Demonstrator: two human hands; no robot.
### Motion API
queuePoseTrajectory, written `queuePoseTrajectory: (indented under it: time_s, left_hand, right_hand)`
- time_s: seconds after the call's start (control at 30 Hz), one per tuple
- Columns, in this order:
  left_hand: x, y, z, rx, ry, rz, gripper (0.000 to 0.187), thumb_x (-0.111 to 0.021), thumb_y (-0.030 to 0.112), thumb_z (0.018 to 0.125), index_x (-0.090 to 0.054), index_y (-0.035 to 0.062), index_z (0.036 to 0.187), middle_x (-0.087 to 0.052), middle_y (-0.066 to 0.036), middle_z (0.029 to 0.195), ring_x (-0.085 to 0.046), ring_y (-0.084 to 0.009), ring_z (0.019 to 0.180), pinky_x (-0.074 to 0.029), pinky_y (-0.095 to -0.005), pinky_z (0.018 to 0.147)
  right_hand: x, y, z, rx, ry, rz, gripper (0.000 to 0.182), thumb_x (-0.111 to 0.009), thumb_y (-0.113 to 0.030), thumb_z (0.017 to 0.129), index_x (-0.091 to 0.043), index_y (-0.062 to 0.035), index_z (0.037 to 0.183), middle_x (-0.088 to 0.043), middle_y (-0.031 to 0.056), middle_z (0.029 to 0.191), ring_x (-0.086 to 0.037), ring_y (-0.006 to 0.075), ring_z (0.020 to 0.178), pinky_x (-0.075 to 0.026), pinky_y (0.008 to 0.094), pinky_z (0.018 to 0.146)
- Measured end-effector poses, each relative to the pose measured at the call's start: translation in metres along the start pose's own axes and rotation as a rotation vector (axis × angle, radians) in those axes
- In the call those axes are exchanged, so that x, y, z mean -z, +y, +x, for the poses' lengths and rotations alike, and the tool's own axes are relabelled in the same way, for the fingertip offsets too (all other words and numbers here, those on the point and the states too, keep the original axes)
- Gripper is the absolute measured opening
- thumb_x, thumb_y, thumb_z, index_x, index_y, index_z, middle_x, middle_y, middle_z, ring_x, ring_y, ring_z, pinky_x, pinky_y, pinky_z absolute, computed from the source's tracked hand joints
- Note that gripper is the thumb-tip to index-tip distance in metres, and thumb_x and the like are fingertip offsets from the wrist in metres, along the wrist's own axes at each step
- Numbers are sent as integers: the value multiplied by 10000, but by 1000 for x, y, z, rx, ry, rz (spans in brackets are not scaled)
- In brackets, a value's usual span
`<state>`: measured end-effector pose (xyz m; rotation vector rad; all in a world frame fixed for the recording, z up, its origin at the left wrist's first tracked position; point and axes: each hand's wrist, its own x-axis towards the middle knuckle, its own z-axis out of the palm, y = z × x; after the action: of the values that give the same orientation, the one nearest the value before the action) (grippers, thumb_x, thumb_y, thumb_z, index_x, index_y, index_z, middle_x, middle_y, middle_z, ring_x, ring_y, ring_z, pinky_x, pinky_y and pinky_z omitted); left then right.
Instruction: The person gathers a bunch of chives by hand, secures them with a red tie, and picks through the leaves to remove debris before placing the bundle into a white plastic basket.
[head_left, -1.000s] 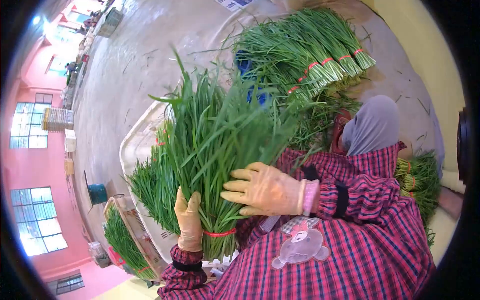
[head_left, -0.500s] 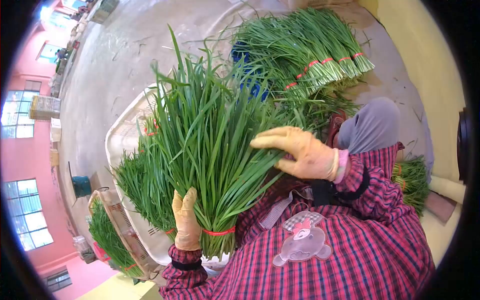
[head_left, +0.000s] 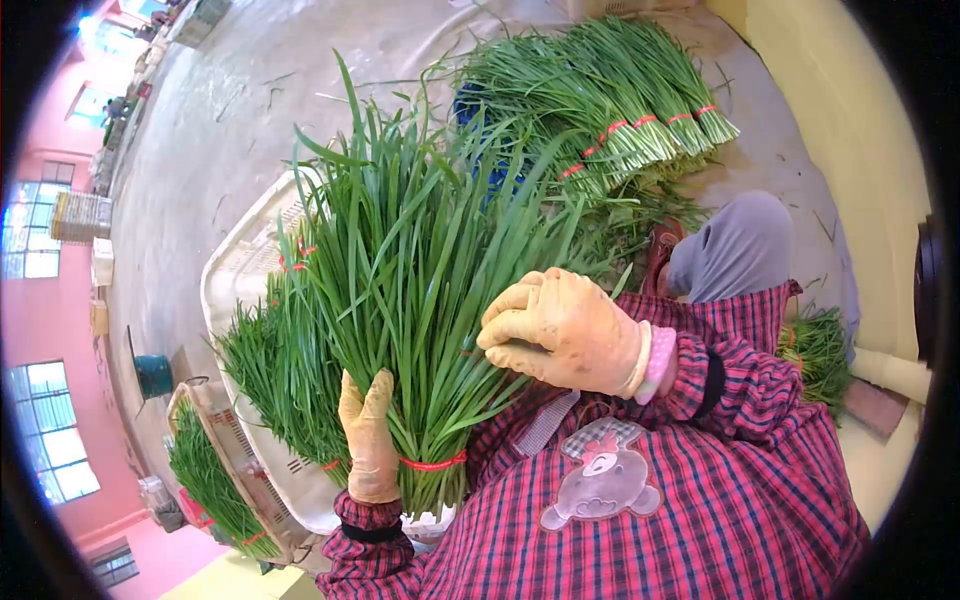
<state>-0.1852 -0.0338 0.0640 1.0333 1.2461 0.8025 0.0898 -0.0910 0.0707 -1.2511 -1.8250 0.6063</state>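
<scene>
A large bunch of garlic chives (head_left: pixel 425 300) stands upright in front of me, with a red band (head_left: pixel 433 463) round its stems. My left hand (head_left: pixel 370 440), in a pale yellow glove, grips the bunch from the left just above the band. My right hand (head_left: pixel 565 330), gloved alike, is at the right side of the leaves with its fingers curled closed. Its fingertips are close against the leaves; whatever they pinch is too small or hidden to name.
Behind the bunch is a white plastic crate (head_left: pixel 225 270) holding more banded chives (head_left: pixel 285 370). Another crate (head_left: pixel 235 455) with chives sits at lower left. Several banded bunches (head_left: pixel 620 100) lie on the floor at upper right, and more greens (head_left: pixel 820 355) lie by my right side.
My right hand has moved left and slightly down, and its outstretched fingers have curled closed. Leaves that it was pressing aside have sprung upward. My left hand keeps its grip.
</scene>
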Motion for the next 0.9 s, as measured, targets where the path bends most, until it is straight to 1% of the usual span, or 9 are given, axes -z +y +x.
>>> queuePoseTrajectory:
  time_s: [0.03, 0.17, 0.27, 0.4, 0.53, 0.6, 0.67, 0.8, 0.9]
  left_hand:
    - [0, 1, -1, 6, 17, 17, 381, -593, 51, 975, -525, 13, 1348, -628, -36, 1224, -596, -120, 1067, -473, -281, 967]
    - [1, -2, 0, 12, -2, -21, 378, -601, 57, 973, -527, 13, 1341, -621, -39, 1229, -597, -124, 1063, -481, -286, 958]
    - [-6, 4, -1, -2, 1, 2, 381, -608, 63, 970, -527, 15, 1340, -621, -38, 1223, -598, -128, 1057, -486, -292, 952]
    - [-2, 0, 0, 3, 4, 4, 381, -608, 64, 971, -527, 18, 1340, -622, -33, 1216, -598, -127, 1052, -487, -292, 953]
    - [-4, 2, -3, -4, 24, 56, 376, -608, 69, 974, -532, 23, 1339, -624, -31, 1215, -598, -123, 1050, -485, -287, 956]
    - [-4, 4, -3, -7, 28, 60, 377, -608, 71, 975, -532, 24, 1341, -624, -31, 1214, -598, -122, 1051, -484, -285, 958]
    - [-4, 4, -4, -16, 24, 57, 391, -613, 77, 973, -525, 25, 1350, -623, -31, 1218, -596, -121, 1057, -481, -285, 964]
    - [0, 0, -4, -7, 31, 37, 402, -619, 78, 968, -520, 24, 1354, -618, -32, 1227, -594, -122, 1064, -478, -286, 970]
    - [2, -3, -3, -1, 21, 33, 407, -625, 83, 962, -518, 20, 1350, -613, -36, 1236, -593, -124, 1069, -476, -286, 972]
  right_hand:
    - [-5, 1, -1, -48, -63, -91, 171, -707, -260, 836, -697, -121, 936, -666, 64, 907, -640, 289, 857, -503, 409, 762]
    - [-8, -1, 0, -73, -58, -187, 225, -721, -363, 807, -705, -145, 859, -652, 67, 847, -639, 286, 820, -502, 409, 752]
    - [-10, -2, 5, -125, -107, -193, 248, -729, -381, 799, -700, -136, 827, -650, 67, 816, -644, 288, 813, -505, 410, 756]
    - [-16, -1, 13, -215, -192, -149, 273, -734, -389, 796, -708, -122, 848, -677, 90, 818, -668, 295, 830, -512, 416, 772]
    - [-22, 2, 17, -314, -271, -28, 211, -705, -327, 807, -711, -117, 834, -684, 104, 826, -674, 302, 830, -525, 435, 760]
    - [-24, 4, 14, -294, -251, -55, 179, -689, -293, 802, -703, -114, 807, -681, 105, 810, -674, 307, 810, -530, 437, 743]
    - [-22, 4, 13, -282, -201, -206, 176, -690, -293, 794, -685, -118, 772, -675, 100, 788, -674, 305, 784, -533, 428, 733]
    - [-2, 32, 3, -269, 1, -392, 171, -671, -291, 816, -667, -129, 763, -671, 88, 767, -678, 289, 757, -536, 418, 723]
    - [30, 46, -5, -395, 60, -478, 172, -671, -293, 821, -669, -128, 772, -678, 93, 780, -680, 292, 769, -543, 416, 715]
